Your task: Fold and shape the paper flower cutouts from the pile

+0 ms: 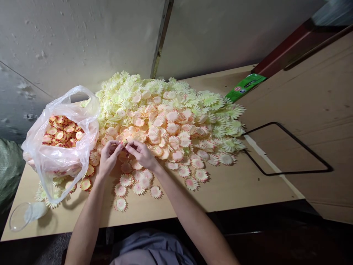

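Both hands meet in front of a large heap of artificial flower heads, pale yellow-green at the back and pinkish toward the front. My left hand is closed, its thumb and fingers pinching a small flower piece with yellow and red on it. From the other side, my right hand pinches at the same piece. The fingers hide most of it. Loose pink-centred flower heads lie on the table just below my hands. To the left stands an open plastic bag filled with red-edged flower heads.
A clear glass is at the table's front left corner. On the right are a black wire frame, a brown board and a green packet. A grey wall rises behind the heap.
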Demonstrator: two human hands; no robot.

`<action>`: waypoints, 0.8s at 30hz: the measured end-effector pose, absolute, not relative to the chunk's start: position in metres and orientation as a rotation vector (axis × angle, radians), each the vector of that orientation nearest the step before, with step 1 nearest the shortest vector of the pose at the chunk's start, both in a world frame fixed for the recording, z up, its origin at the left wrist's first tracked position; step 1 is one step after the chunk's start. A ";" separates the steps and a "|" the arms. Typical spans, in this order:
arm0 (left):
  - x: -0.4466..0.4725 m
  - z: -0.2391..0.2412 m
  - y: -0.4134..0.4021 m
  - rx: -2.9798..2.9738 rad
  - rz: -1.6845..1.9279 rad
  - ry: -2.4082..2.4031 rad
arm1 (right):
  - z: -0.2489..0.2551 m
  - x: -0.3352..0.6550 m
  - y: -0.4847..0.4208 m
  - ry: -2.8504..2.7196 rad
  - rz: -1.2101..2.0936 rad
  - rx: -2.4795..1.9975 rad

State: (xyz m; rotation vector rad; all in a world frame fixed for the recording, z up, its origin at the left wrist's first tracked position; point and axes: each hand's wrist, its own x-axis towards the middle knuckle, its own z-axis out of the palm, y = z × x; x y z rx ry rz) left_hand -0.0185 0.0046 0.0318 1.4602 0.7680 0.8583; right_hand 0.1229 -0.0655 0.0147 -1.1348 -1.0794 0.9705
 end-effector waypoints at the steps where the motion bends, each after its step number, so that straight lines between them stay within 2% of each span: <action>1: -0.019 0.031 0.005 1.424 0.848 0.759 | 0.015 0.123 -0.065 -1.087 0.982 -1.124; 8: -0.020 0.030 0.011 1.124 0.833 0.691 | 0.026 0.122 -0.067 -1.077 1.085 -0.997; 24: -0.020 0.035 0.011 0.909 0.797 0.657 | 0.033 0.132 -0.077 -0.996 1.296 -0.815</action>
